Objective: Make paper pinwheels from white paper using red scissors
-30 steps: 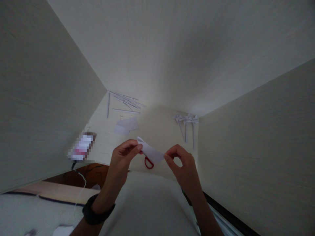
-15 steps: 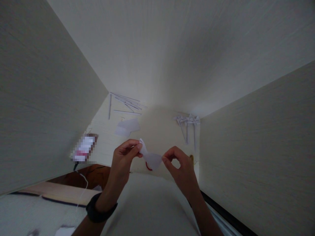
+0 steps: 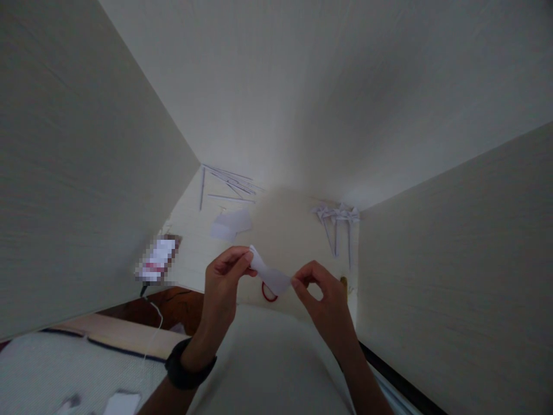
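Observation:
A small piece of white paper (image 3: 272,275) stretches between my two hands, above the near edge of the pale table (image 3: 280,236). My left hand (image 3: 228,274), with a black band on its wrist, pinches the paper's upper left end, which looks folded or gathered. Thumb and forefinger of my right hand (image 3: 319,291) pinch its right tip. Partly covered by the paper, a red ring-shaped thing (image 3: 269,293) lies below it; its kind is not plain.
Thin white paper sticks (image 3: 233,180) lie at the back left, with paper sheets (image 3: 232,223) in front. Folded paper flowers on stems (image 3: 341,214) lie at the back right. A phone (image 3: 159,259) with a cable rests at the left. Walls (image 3: 268,104) enclose the table.
The whole view has shifted slightly, so everything sits a little further right. Both hands keep hold of the paper, and more of the red ring shows beneath it.

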Action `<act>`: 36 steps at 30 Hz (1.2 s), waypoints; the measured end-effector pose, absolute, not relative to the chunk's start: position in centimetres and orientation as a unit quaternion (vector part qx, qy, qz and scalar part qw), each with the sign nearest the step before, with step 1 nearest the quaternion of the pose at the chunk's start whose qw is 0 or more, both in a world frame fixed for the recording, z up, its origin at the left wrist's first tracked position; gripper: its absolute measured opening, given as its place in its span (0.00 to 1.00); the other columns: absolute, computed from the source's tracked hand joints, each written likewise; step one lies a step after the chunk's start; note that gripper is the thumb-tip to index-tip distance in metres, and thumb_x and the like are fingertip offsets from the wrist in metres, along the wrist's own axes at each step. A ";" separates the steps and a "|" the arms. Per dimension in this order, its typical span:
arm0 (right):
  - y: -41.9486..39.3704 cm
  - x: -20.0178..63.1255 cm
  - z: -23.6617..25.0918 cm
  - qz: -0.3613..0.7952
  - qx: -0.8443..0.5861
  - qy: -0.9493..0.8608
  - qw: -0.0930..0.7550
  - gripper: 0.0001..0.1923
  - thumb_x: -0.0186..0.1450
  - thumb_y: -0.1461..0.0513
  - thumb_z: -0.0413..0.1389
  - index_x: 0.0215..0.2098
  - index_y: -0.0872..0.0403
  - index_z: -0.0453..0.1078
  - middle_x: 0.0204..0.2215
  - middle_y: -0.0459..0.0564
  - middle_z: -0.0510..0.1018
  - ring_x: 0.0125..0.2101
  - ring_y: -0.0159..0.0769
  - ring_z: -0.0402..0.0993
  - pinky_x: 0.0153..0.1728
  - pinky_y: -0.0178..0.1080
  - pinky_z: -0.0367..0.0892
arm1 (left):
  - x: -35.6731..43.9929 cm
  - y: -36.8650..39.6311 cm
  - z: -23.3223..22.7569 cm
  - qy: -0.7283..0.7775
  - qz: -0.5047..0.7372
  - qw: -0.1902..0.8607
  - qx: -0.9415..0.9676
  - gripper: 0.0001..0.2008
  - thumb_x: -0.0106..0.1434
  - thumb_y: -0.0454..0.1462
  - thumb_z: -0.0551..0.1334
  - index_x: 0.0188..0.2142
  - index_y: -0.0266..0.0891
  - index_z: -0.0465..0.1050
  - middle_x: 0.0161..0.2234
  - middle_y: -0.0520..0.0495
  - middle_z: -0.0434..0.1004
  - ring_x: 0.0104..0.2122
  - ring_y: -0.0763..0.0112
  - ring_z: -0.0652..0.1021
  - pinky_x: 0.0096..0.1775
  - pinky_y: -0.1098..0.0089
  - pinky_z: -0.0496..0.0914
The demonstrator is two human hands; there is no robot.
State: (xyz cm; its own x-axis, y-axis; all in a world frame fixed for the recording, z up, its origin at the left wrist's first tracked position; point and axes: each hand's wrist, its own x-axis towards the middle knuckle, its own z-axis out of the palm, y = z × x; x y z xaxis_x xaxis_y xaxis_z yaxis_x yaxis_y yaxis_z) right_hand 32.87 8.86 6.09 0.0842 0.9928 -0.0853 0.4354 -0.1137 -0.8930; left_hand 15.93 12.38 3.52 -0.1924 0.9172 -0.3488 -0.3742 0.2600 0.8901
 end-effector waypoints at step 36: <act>8.6 32.8 5.2 0.442 -0.647 -0.424 0.455 0.06 0.59 0.63 0.58 0.25 0.53 0.67 0.22 0.42 0.70 0.25 0.32 0.68 0.29 0.36 0.64 | 16.0 11.9 3.9 0.553 0.456 0.605 0.346 0.03 0.49 0.33 0.69 0.24 0.39 0.77 0.25 0.52 0.78 0.27 0.72 0.77 0.33 0.73 0.72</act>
State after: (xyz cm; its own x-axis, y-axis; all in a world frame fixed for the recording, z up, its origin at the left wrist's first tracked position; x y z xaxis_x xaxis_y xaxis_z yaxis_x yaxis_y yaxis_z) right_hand 32.80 8.62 5.18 0.2503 0.9502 -0.1858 0.1463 -0.2268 -0.9629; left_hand 16.04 11.87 3.89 -0.0278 0.9350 -0.3537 -0.1688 0.3443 0.9235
